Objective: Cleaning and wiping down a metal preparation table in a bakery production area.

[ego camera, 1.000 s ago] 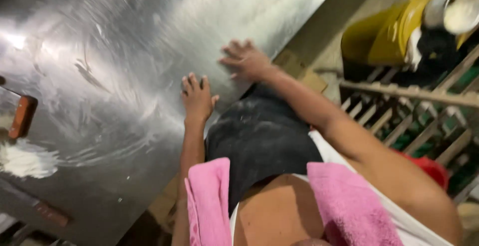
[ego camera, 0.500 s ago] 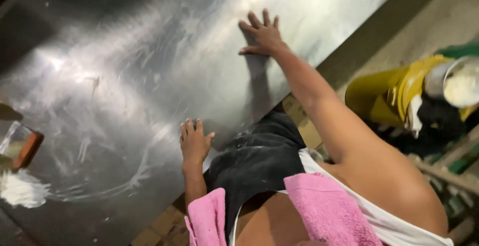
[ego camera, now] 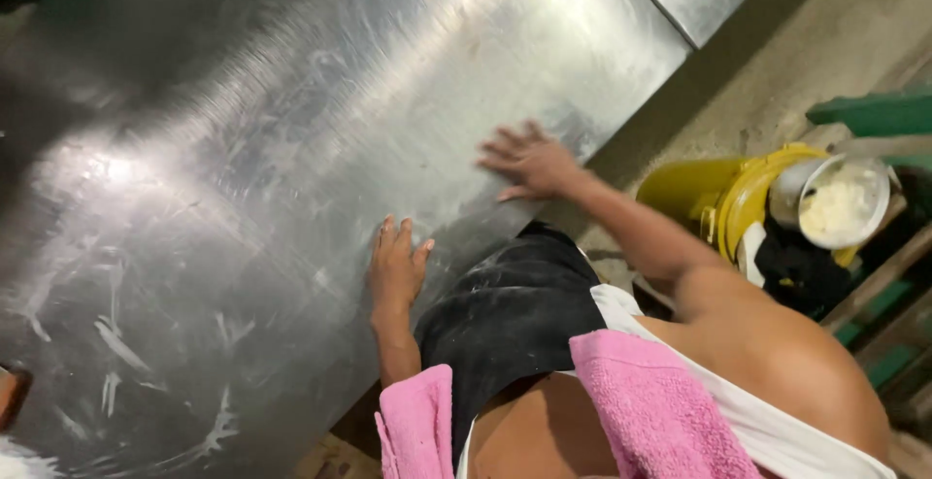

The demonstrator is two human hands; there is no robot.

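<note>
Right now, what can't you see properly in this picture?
Head view:
- Under the left hand and right hand: both lie flat on the steel table, hiding the metal beneath.
- Brown thing at the left edge: cut off by the frame.
- White stuff in the metal bowl on the yellow bucket: too small to tell.
- Table's far corner: lost in dark shadow.
</note>
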